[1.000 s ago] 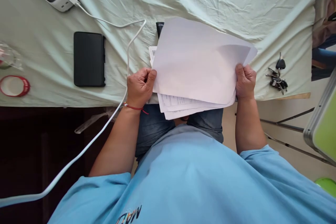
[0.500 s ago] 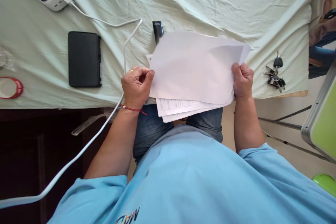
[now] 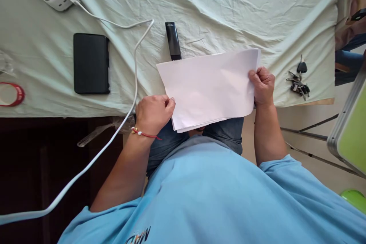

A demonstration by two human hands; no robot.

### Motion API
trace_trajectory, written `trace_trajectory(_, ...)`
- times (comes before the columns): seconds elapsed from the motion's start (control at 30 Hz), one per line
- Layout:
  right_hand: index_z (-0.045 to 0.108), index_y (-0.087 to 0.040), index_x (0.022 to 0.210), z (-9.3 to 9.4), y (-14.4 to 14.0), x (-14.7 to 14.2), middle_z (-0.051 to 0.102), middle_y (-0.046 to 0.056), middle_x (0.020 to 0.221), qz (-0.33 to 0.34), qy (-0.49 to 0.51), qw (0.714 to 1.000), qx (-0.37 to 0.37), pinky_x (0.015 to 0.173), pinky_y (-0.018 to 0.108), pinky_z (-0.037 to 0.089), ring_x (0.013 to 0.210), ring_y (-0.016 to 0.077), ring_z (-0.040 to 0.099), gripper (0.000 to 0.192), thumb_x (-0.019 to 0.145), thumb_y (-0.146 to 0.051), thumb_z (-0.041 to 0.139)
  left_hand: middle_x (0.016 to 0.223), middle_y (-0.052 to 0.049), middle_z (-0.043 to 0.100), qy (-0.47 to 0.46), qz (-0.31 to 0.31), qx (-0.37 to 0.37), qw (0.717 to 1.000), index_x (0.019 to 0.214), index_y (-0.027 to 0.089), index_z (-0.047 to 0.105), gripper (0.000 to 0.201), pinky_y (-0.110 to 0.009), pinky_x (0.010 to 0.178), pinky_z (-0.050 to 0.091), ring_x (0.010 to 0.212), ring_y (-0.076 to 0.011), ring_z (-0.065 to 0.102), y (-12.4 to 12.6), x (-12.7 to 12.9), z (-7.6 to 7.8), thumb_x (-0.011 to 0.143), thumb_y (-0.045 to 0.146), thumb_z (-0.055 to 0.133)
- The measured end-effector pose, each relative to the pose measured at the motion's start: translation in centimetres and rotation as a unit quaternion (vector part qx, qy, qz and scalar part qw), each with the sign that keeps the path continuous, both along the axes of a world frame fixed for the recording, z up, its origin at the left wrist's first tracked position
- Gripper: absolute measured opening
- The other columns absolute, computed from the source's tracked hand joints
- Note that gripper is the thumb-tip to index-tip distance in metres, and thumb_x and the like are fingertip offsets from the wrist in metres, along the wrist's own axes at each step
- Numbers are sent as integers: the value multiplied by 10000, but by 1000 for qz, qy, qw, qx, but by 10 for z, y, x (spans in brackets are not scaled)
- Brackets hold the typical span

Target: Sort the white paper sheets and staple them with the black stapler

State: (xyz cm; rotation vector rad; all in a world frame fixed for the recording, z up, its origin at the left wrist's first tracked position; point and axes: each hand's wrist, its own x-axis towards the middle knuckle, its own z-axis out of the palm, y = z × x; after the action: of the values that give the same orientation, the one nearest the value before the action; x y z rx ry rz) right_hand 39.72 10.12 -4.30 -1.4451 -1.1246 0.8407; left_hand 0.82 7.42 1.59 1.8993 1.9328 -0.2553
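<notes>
— White sheets, a thin stack of paper (image 3: 210, 87): where is it?
— Between my hands, over the table's near edge and my lap. My right hand (image 3: 262, 85) is clamped on its right edge, my left hand (image 3: 154, 113) curled at its lower left corner.
— How will it handle?
— Light, floppy (it slides apart easily), so I'd grip opposite edges.

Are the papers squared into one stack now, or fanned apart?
Nearly squared: the papers show one blank top sheet, only thin edges peeking at the bottom, gripped by left hand and right hand.
</notes>
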Motion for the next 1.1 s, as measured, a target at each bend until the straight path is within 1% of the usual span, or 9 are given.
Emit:
trace_trajectory(0.07, 676, -293, 759, 0, -1, 0, 540, -29, 726, -3, 12, 1000, -3, 609, 330, 371, 655, 146, 422, 675, 712, -864, 1033, 991, -184, 866, -6, 20, -3, 1000, 917, 235, 817, 422, -475, 815, 530, 1036, -456, 838, 1, 0, 1, 1108, 493, 543)
trace_trajectory(0.17, 706, -301, 753, 0, -3, 0, 589, -29, 720, -8, 39, 999, 0, 598, 336, 408, 635, 148, 452, 646, 680, -836, 1061, 1200, -180, 847, -80, 67, 83, 991, 1223, 208, 803, 311, -534, 1012, 619, 1182, -452, 815, 5, -4, -8, 1041, 443, 712)
trace_trajectory(0.3, 762, -317, 765, 1, -6, 1, 667, -22, 745, -5, 67, 998, 1, 648, 369, 516, 661, 173, 553, 602, 650, -812, 1085, 1379, -195, 763, -206, 92, 199, 954, 1530, 180, 648, 698, -614, 1239, 585, 1275, -429, 768, 14, -17, -34, 918, 411, 891)
trace_trajectory(0.4, 794, -327, 790, 1, -7, 2, 706, -18, 772, -4, 73, 997, -14, 683, 387, 563, 695, 190, 604, 587, 639, -812, 1088, 1384, -194, 749, -264, 76, 253, 928, 1571, 184, 649, 716, -600, 1195, 617, 1203, -395, 768, 19, -23, -49, 966, 509, 851)
trace_trajectory(0.53, 798, -331, 800, 0, -7, 4, 715, -19, 777, 7, 68, 998, -17, 707, 397, 592, 732, 207, 651, 572, 657, -806, 1084, 1375, -157, 751, -299, 85, 313, 897, 1660, 219, 659, 782, -510, 1054, 660, 1101, -323, 767, 20, -23, -51, 1002, 610, 820)
trace_trajectory(0.63, 799, -328, 778, 0, -8, 3, 694, -24, 757, 8, 66, 998, -12, 681, 382, 573, 706, 191, 619, 549, 670, -779, 1091, 1409, -140, 769, -319, 80, 337, 882, 1642, 236, 716, 708, -474, 1038, 652, 1249, -316, 760, 20, -21, -45, 1118, 712, 704)
trace_trajectory(0.77, 793, -316, 756, 3, -9, 1, 660, -26, 738, 4, 64, 998, -17, 618, 353, 514, 661, 161, 534, 556, 664, -773, 1097, 1442, -164, 825, -318, 18, 387, 865, 1527, 198, 825, 576, -555, 1264, 575, 1411, -332, 726, 25, -20, -42, 1245, 612, 540)
trace_trajectory(0.9, 759, -306, 756, 4, -8, 1, 636, -15, 731, 7, 46, 999, -25, 601, 356, 497, 658, 167, 530, 620, 666, -837, 1067, 1296, -143, 883, -277, -22, 371, 886, 1350, 258, 907, 371, -595, 1317, 524, 1316, -347, 793, 26, -18, -48, 1204, 414, 604)
trace_trajectory(1.1, 723, -298, 764, 5, -6, 4, 622, -10, 731, 27, 35, 998, -35, 611, 357, 514, 679, 174, 552, 652, 689, -861, 1044, 1295, -157, 885, -237, -17, 302, 923, 1292, 249, 905, 377, -630, 1311, 528, 1335, -391, 768, 14, -11, -51, 1180, 403, 580)
